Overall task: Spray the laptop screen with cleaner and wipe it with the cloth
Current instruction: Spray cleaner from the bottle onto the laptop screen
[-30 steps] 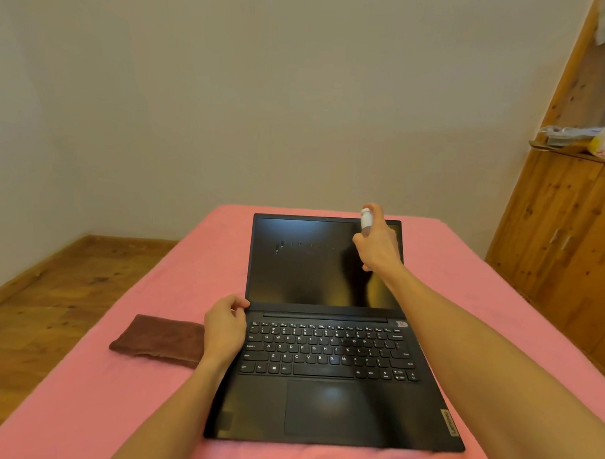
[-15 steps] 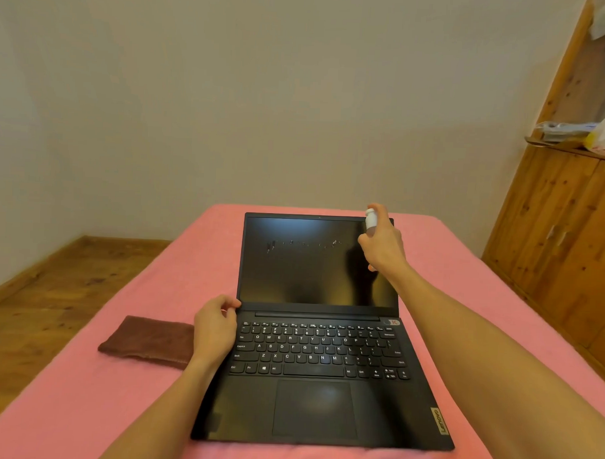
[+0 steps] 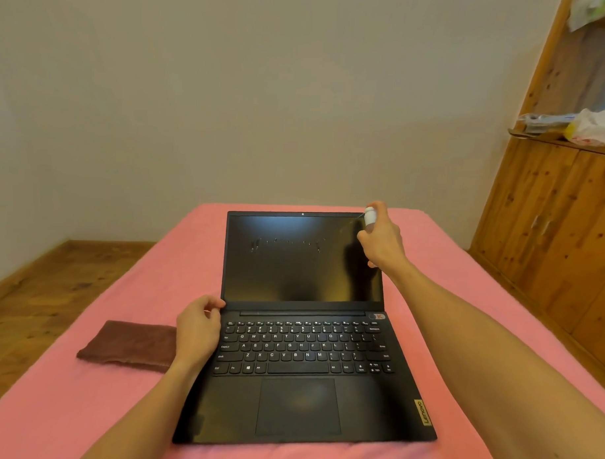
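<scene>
An open black laptop lies on the pink bed cover, its dark screen upright and facing me. A row of wet droplets runs across the screen's upper half. My right hand holds a small white spray bottle at the screen's top right corner, index finger on its top. My left hand rests at the keyboard's left edge near the hinge, fingers curled, touching the laptop's corner. A folded brown cloth lies flat on the cover, left of the laptop and partly behind my left wrist.
The pink cover spans a bed that ends at a plain wall. A wooden cabinet stands at the right, with a plastic bag on its ledge. Wooden floor shows at the left.
My right hand with the bottle has shifted rightward along the top of the screen. The line of droplets on the screen has grown longer toward the right. My left hand stays by the hinge.
</scene>
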Action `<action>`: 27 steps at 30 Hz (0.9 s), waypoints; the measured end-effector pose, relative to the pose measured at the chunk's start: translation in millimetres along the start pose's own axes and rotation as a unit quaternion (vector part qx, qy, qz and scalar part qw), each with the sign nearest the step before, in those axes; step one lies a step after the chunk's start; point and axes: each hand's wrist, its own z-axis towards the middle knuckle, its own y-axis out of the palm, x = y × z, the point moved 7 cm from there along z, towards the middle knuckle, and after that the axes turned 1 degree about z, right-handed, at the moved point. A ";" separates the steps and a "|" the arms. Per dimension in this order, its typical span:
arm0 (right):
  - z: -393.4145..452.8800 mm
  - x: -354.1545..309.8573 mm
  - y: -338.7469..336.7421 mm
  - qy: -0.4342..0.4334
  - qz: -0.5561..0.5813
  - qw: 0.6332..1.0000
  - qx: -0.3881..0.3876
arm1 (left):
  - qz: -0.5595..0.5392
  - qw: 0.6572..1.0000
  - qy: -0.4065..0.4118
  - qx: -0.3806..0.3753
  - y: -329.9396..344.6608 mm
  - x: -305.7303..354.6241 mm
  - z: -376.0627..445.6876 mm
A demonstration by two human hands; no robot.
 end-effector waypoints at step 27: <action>-1.5 15.5 -21.6 0.017 -0.001 1.000 0.014 | 0.012 1.000 -0.003 0.001 -2.2 4.0 -2.3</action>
